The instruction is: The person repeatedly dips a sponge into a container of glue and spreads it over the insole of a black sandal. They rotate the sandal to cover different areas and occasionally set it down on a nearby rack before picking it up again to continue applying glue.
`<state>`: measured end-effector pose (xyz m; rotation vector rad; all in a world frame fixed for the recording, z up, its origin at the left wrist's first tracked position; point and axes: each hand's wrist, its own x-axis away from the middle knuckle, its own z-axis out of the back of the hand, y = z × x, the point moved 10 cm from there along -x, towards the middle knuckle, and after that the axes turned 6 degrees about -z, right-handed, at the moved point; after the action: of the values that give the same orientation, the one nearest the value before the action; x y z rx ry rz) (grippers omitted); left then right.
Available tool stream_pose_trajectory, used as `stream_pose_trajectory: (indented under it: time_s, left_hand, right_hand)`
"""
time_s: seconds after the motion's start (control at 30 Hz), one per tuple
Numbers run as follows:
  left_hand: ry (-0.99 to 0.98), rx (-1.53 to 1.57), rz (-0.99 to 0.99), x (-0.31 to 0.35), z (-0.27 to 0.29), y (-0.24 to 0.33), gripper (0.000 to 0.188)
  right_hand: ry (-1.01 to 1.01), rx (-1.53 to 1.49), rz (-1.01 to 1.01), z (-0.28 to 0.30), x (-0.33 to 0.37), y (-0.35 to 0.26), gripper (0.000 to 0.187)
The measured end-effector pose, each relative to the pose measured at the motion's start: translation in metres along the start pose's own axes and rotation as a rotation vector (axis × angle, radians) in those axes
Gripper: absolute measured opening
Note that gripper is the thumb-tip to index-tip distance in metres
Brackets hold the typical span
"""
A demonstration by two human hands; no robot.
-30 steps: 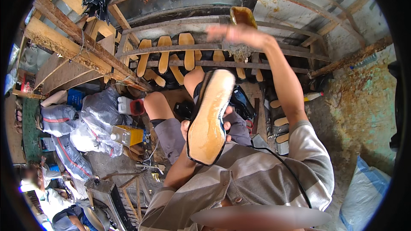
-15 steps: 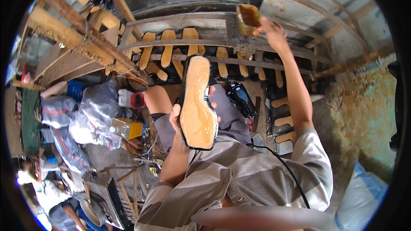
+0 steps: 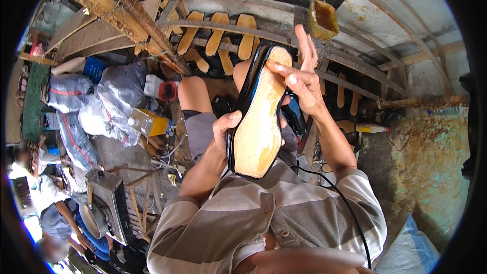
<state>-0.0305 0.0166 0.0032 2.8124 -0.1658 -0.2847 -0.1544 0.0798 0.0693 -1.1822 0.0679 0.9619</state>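
Note:
A black shoe (image 3: 256, 132) is held bottom up in front of my chest, its tan sole turned toward me. A wet sheen covers part of the sole. My left hand (image 3: 223, 131) grips the shoe from its left side, thumb along the edge and fingertips showing at the right edge. At the sole's far, narrow end, my right hand (image 3: 307, 89) touches the surface with a finger; its other fingers are stretched apart and it holds nothing. Beyond that hand sits a yellowish, crusted container (image 3: 323, 20) with a brownish inside.
Several shoes with tan soles (image 3: 218, 33) stand in the wooden rack (image 3: 274, 34) ahead. On the left are plastic-wrapped bundles (image 3: 119, 96) and a yellow jug (image 3: 149, 123). A bottle (image 3: 372, 128) lies to the right. Another person (image 3: 61, 218) sits at lower left.
My right hand has come back from the crusted container to the sole's narrow end. The shoe has moved slightly right and tilted, showing more of its black left side.

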Motion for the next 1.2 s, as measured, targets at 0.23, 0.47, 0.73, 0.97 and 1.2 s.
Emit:
stream_pose_trajectory:
  time_s: [0.23, 0.47, 0.73, 0.97, 1.2]
  left_hand:
    - [0.222, 0.065, -0.067, -0.003, 0.015, 0.011, 0.07]
    - [0.316, 0.105, -0.042, -0.011, 0.019, 0.009, 0.057]
    - [0.206, 0.249, 0.055, -0.007, 0.03, 0.006, 0.062]
    - [0.461, 0.015, 0.422, 0.052, 0.072, 0.003, 0.064]
    - [0.707, -0.094, 0.676, 0.113, 0.131, -0.017, 0.059]
  right_hand:
    - [-0.131, 0.241, 0.199, -0.041, 0.047, -0.036, 0.038]
    - [-0.153, 0.486, 0.594, -0.05, 0.077, -0.066, 0.042]
    - [-0.131, 0.33, 0.598, -0.046, 0.052, -0.08, 0.038]
    - [-0.547, 0.381, 0.274, -0.059, 0.071, -0.016, 0.082]
    - [-0.636, 0.424, 0.245, -0.066, 0.114, 0.039, 0.067]
